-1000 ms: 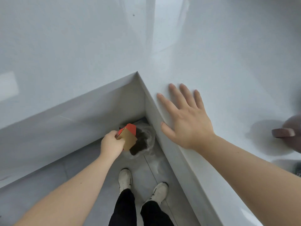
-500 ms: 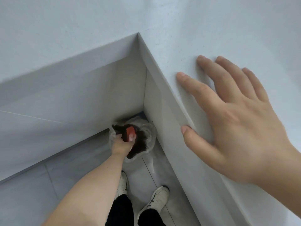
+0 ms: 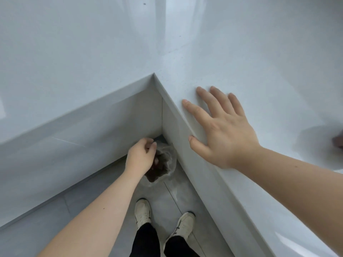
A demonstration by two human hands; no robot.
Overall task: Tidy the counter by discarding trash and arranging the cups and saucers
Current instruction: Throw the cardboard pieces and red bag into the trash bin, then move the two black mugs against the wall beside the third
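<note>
A small bin lined with a clear bag (image 3: 168,164) stands on the floor in the inner corner of the white L-shaped counter (image 3: 241,58). My left hand (image 3: 142,157) hangs just over the bin's left rim, fingers loosely curled, with nothing seen in it. The red and brown carton is out of sight. My right hand (image 3: 222,130) lies flat on the counter edge with fingers spread. A dark blurred object (image 3: 337,141) sits at the far right edge of the counter.
Grey tiled floor (image 3: 46,225) lies below, with my two white shoes (image 3: 143,212) close to the bin. The counter fronts (image 3: 83,141) wall the corner on the left and right.
My left hand held a red and brown carton, lowered it into the bin, and now rises without it. The view pulled back up from the bin; my right hand stayed on the counter.
</note>
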